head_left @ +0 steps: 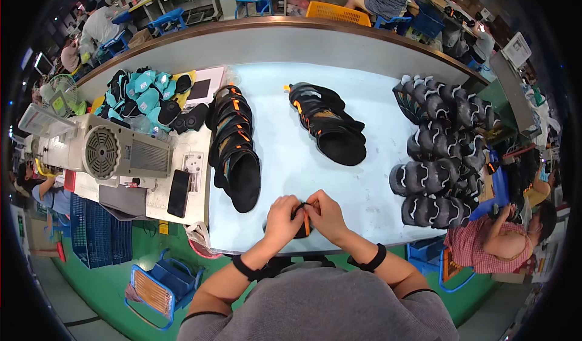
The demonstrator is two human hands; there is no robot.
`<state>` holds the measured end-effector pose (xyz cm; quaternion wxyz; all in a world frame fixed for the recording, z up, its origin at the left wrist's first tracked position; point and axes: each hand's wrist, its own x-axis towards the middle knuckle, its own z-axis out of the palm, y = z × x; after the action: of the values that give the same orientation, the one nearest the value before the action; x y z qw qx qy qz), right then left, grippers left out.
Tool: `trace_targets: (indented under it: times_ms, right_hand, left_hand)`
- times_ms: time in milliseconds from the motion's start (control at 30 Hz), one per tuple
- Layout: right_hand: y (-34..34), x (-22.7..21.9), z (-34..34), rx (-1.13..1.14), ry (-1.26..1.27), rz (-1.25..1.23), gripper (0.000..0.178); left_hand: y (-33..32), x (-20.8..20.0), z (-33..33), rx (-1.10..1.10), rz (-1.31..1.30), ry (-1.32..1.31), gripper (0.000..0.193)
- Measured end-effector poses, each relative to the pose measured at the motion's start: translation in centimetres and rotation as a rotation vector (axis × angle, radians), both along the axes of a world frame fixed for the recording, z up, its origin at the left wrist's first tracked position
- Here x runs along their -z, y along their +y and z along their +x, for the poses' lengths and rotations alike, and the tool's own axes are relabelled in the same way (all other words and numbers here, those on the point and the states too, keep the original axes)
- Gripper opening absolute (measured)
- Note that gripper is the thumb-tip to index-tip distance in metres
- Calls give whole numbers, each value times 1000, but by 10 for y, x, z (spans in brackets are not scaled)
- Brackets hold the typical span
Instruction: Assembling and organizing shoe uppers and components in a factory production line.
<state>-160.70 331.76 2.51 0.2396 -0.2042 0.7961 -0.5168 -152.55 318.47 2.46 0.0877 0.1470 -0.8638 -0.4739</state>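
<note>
Near the front edge of the light blue table (376, 213), both my hands pinch a black shoe upper (301, 227) with an orange strip. My left hand (282, 223) grips it from the left with the fingers closed. From the other side my right hand (327, 215) is closed on its top edge. Much of the piece is hidden by my fingers. Beyond my left hand lies a long row of nested black and orange shoe uppers (233, 144). A shorter nested row of similar uppers (324, 120) rests further back in the middle.
Several rows of grey and black uppers (433, 174) fill the table's right side. At left stand a sewing machine (130, 150), a black phone (179, 193) and a pile of turquoise and black pieces (145, 95). A low partition (291, 47) bounds the back. A co-worker (485, 241) sits at right.
</note>
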Motion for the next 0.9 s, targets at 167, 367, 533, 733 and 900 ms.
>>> trace_targets:
  times_ms: [167,367,533,733,900]
  right_hand:
    - [-4,46,-45,-43,-892,-195,15]
    - [-28,27,-126,-6,991,493,61]
    - [-10,52,-224,-62,1030,654,45]
    - [31,62,-154,-103,613,435,47]
    - [37,73,-100,-39,701,430,45]
  left_hand:
    - [-21,-13,24,236,67,41,52]
    - [-96,32,28,-200,-626,2,55]
    - [-176,72,-13,-293,-955,-90,45]
    - [-146,23,-19,-222,-733,104,50]
    - [-20,55,-36,58,-253,64,41]
